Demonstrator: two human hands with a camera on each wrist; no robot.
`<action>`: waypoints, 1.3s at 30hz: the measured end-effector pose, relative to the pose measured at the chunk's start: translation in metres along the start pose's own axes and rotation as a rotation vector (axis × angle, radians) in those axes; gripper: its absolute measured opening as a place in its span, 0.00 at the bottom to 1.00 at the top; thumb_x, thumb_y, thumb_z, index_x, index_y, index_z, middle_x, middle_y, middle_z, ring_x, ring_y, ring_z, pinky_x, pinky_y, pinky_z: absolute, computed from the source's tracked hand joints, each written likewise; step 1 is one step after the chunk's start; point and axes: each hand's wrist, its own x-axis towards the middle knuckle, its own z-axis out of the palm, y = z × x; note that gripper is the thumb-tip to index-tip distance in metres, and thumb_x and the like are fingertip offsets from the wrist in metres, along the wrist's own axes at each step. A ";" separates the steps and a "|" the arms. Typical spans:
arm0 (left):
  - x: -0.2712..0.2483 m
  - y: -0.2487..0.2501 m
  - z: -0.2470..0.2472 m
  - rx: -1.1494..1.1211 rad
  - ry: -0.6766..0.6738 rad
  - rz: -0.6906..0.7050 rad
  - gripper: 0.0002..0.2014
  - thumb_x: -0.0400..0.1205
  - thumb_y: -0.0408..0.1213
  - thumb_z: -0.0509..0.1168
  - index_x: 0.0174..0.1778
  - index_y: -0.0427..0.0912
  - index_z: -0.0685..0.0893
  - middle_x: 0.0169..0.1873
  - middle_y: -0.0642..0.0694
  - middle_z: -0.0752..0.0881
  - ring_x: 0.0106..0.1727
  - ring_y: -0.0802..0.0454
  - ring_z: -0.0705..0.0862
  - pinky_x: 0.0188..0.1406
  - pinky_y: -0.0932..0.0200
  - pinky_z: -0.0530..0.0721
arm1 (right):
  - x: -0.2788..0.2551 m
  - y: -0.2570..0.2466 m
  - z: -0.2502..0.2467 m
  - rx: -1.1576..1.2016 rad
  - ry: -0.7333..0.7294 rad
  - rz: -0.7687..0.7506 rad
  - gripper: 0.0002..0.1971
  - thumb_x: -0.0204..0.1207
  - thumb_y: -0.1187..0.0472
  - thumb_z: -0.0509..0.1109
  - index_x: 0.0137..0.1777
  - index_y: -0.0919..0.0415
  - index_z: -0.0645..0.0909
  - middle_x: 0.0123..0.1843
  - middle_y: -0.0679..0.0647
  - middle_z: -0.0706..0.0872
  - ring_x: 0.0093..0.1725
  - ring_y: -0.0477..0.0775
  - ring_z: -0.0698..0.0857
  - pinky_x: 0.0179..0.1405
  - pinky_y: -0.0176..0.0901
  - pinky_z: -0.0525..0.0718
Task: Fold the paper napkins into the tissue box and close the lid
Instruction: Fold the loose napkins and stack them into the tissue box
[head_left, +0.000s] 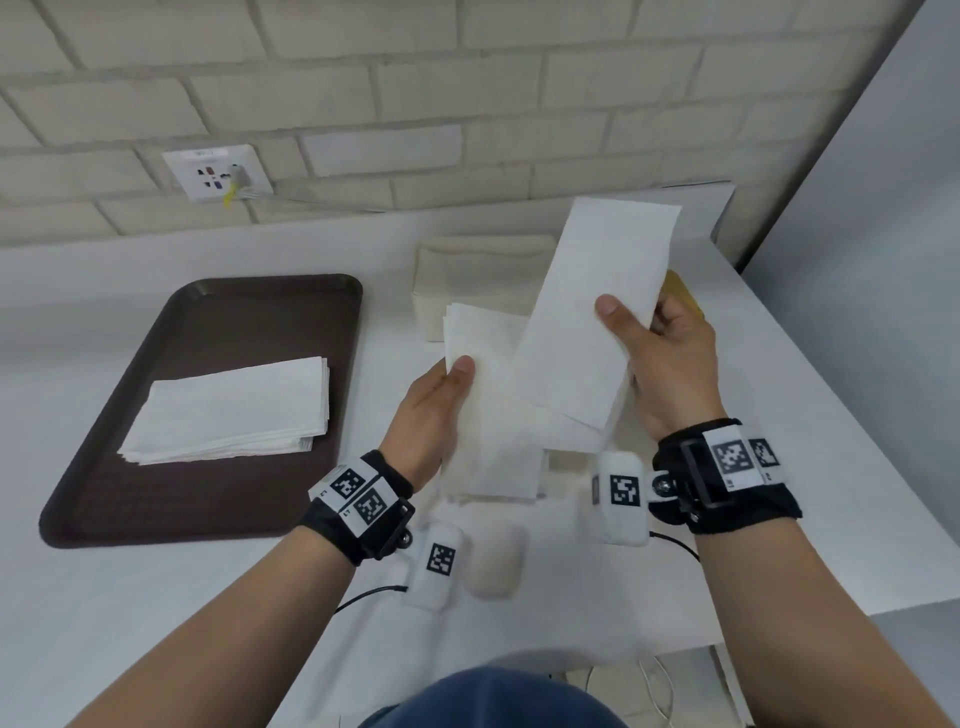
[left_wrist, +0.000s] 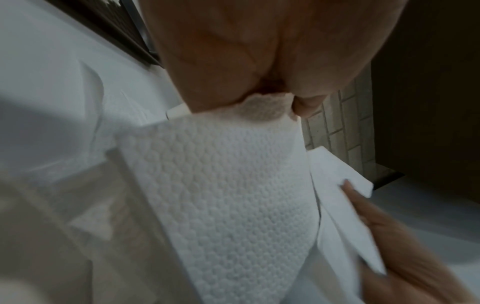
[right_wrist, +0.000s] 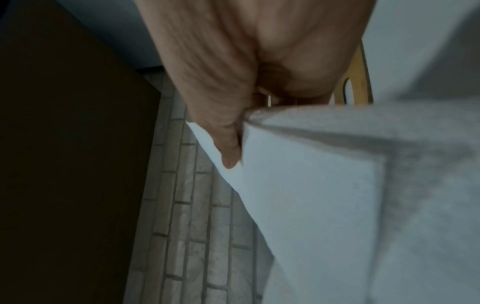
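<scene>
Counts: You had two folded white paper napkins in the air, one stack of white napkins (head_left: 228, 410) on one dark brown plastic tray (head_left: 130, 441), one cream tissue box (head_left: 478, 275) and one light wooden lid (head_left: 684, 297).
Left hand: Your left hand (head_left: 434, 421) pinched the lower folded napkin (head_left: 493, 415) near its left edge, thumb on the top face and the fingers hidden beneath; the left wrist view showed its embossed paper (left_wrist: 221, 195) running out from under your palm.
Right hand: Your right hand (head_left: 670, 364) gripped the long folded napkin (head_left: 597, 312) at its right edge, thumb pressed on the front and fingers curled behind.
Napkin position: The long napkin tilted up and away from you, overlapping the lower one and held above the white table (head_left: 156, 623).
Tissue box: It sat on the table just behind both napkins, partly hidden by them; you could not tell from these views what it held.
Lid: It lay behind your right hand, mostly covered by it.
Surroundings: The tray lay to your left, well apart from the box; a wall socket (head_left: 218, 174) sat in the white brick wall (head_left: 467, 78).
</scene>
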 end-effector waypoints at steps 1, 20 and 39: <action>0.002 0.000 -0.001 0.009 0.009 0.002 0.18 0.90 0.55 0.59 0.61 0.51 0.90 0.59 0.45 0.94 0.63 0.43 0.91 0.74 0.32 0.81 | -0.002 -0.006 -0.002 0.013 -0.017 -0.004 0.09 0.78 0.62 0.80 0.57 0.55 0.88 0.57 0.49 0.94 0.57 0.52 0.93 0.62 0.54 0.89; 0.015 0.006 0.014 -0.210 -0.007 -0.041 0.29 0.87 0.61 0.59 0.76 0.44 0.81 0.68 0.42 0.89 0.70 0.42 0.88 0.75 0.38 0.81 | -0.027 0.031 0.026 -0.311 -0.240 0.084 0.13 0.69 0.52 0.87 0.50 0.54 0.91 0.48 0.45 0.95 0.49 0.49 0.94 0.58 0.59 0.91; 0.010 0.010 0.029 -0.259 0.005 0.022 0.12 0.94 0.35 0.57 0.68 0.42 0.84 0.62 0.42 0.92 0.64 0.41 0.91 0.66 0.44 0.89 | -0.047 0.022 -0.004 -0.321 -0.139 0.005 0.09 0.74 0.53 0.83 0.36 0.52 0.89 0.36 0.46 0.92 0.37 0.46 0.89 0.44 0.40 0.85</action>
